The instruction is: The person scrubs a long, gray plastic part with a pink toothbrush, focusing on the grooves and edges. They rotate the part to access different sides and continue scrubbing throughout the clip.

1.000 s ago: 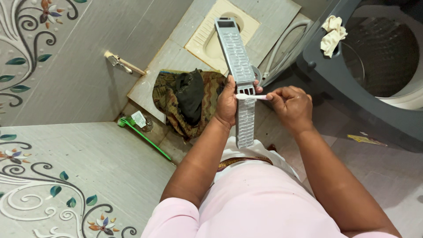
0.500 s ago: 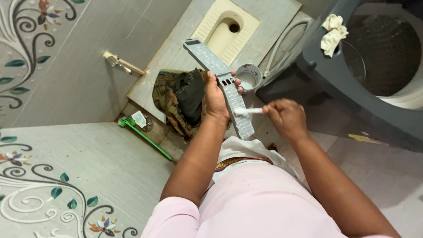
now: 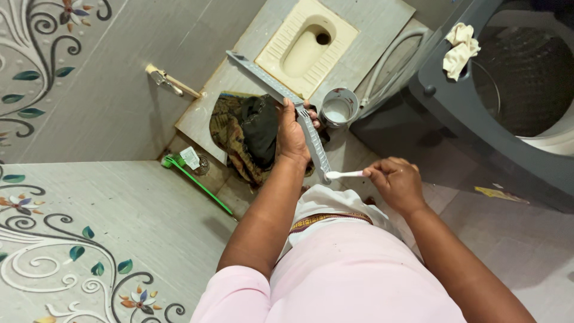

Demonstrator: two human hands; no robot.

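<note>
My left hand grips a long grey slatted plastic panel near its lower part; the panel slants up to the left over the floor. My right hand holds a white toothbrush by its handle, and the brush head touches the panel's lower end. Both arms reach forward from my pink top.
Below lie a squat toilet pan, a heap of dark clothes, a small round mug and a green-handled brush. A top-loading washing machine with a white cloth on its rim stands at the right. A tap juts from the tiled wall.
The panel has swung from pointing straight ahead to slanting up-left. My right hand has dropped lower and to the right, with the toothbrush now at the panel's bottom end.
</note>
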